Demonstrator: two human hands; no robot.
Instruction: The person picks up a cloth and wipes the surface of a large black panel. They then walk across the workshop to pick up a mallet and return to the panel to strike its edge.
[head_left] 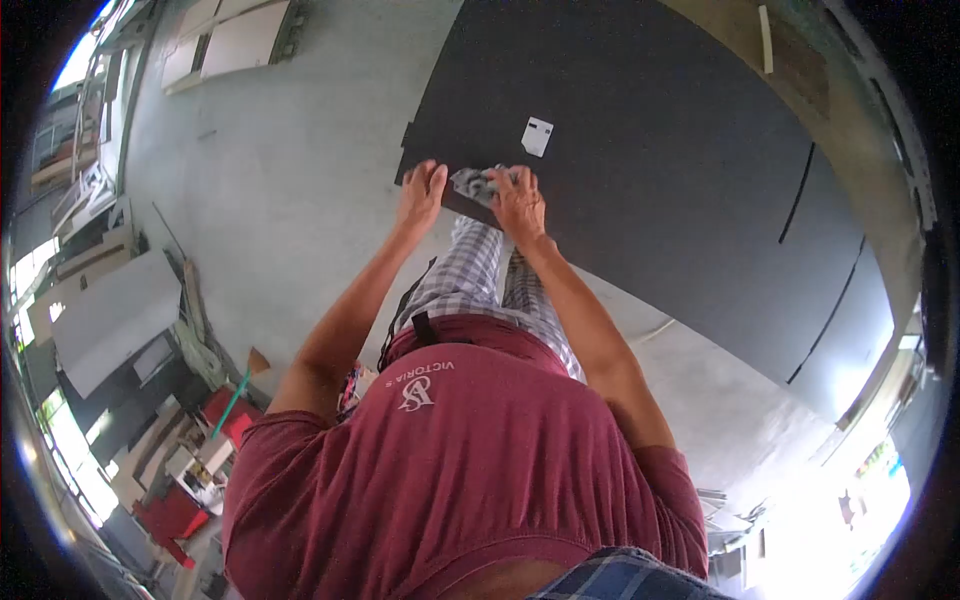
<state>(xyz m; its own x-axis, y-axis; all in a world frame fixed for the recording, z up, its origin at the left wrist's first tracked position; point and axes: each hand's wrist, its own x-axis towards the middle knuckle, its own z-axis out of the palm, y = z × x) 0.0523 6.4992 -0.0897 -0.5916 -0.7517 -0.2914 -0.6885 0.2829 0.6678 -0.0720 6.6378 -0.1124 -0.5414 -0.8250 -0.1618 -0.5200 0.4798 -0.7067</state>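
My left hand (422,200) has its fingers closed at the edge of a narrow dark board (468,207), near the left end of a large black panel (640,150). A crumpled grey cloth (472,185) is bunched under the fingers of my right hand (518,205), pressed against the dark board. Just beyond the hands, a small white card or label (537,137) lies on the black panel. Part of the board is hidden behind my fingers and the cloth.
Pale boards (240,45) lie on the grey floor (260,190) at the upper left. A white sheet (118,320) and stacked scraps line the left side, near a green-handled broom (232,402). Dark slots (797,195) cross the panel's right part.
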